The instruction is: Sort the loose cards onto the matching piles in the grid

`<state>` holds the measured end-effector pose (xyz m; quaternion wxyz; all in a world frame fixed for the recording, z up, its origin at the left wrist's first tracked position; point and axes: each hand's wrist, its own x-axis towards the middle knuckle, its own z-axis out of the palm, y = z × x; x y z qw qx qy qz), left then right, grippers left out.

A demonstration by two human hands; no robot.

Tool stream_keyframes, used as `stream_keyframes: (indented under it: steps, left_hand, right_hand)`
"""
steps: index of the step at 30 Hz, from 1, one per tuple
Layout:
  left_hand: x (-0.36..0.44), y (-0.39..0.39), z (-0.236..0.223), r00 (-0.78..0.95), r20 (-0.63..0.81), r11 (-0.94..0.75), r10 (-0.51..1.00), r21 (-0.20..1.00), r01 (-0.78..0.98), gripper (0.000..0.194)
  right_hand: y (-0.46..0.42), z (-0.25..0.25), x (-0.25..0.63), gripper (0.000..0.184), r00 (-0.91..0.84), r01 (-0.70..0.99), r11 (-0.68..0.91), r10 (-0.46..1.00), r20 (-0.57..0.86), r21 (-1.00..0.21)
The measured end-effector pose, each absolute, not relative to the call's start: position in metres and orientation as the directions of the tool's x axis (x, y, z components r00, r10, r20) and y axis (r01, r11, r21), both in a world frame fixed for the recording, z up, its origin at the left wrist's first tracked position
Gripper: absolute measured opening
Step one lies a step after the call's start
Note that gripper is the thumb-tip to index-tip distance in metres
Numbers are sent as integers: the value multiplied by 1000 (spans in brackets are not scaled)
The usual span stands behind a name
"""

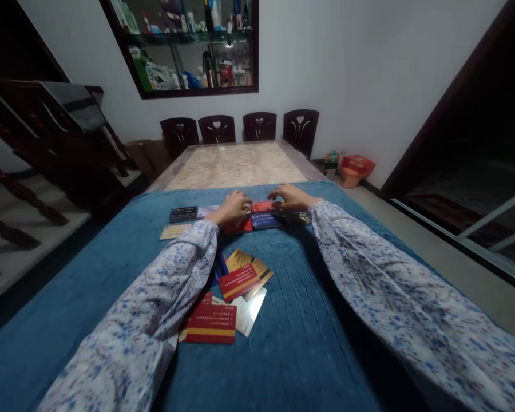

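Observation:
My left hand (233,208) bends over the card stacks, its fingertips by the left end of a red card stack (262,206). At that stack's right end is my right hand (292,198), thumb and fingers apart. Both hands look open, though the left fingertips are partly hidden. A blue card stack (266,221) lies just in front of the red one, with another red stack (239,226) beside it under my left hand. Further left are a black stack (183,214), a pale lilac stack (205,212) and a cream card (174,232). Dark cards (301,218) lie below my right wrist.
Loose cards overlap nearer me: a red striped card (212,325), another red card (239,282), a gold card (264,272), a shiny white card (252,309) and blue cards (217,269). A blue cloth (300,343) covers the near table. Several chairs (260,126) stand beyond.

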<state>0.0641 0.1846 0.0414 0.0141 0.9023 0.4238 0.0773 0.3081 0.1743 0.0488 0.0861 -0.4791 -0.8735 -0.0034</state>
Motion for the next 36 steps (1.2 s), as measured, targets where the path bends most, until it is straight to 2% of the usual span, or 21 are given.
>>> stream_keyframes:
  steps: [9, 18, 26, 36]
  left_hand:
    - [40, 154, 44, 660, 212, -686, 721, 87, 722, 32]
    - [18, 114, 39, 696, 274, -741, 663, 109, 663, 28]
    - [-5, 77, 31, 682, 290, -732, 671, 111, 672, 26]
    - [-31, 40, 25, 677, 321, -740, 663, 140, 658, 25]
  right_hand:
    - [140, 50, 287, 24, -574, 804, 593, 792, 209, -41]
    - [95, 50, 259, 20, -602, 781, 624, 764, 230, -31]
    - [67, 42, 238, 26, -649, 736, 676, 715, 261, -23]
    - [37, 34, 219, 20, -696, 690, 723, 675, 247, -32]
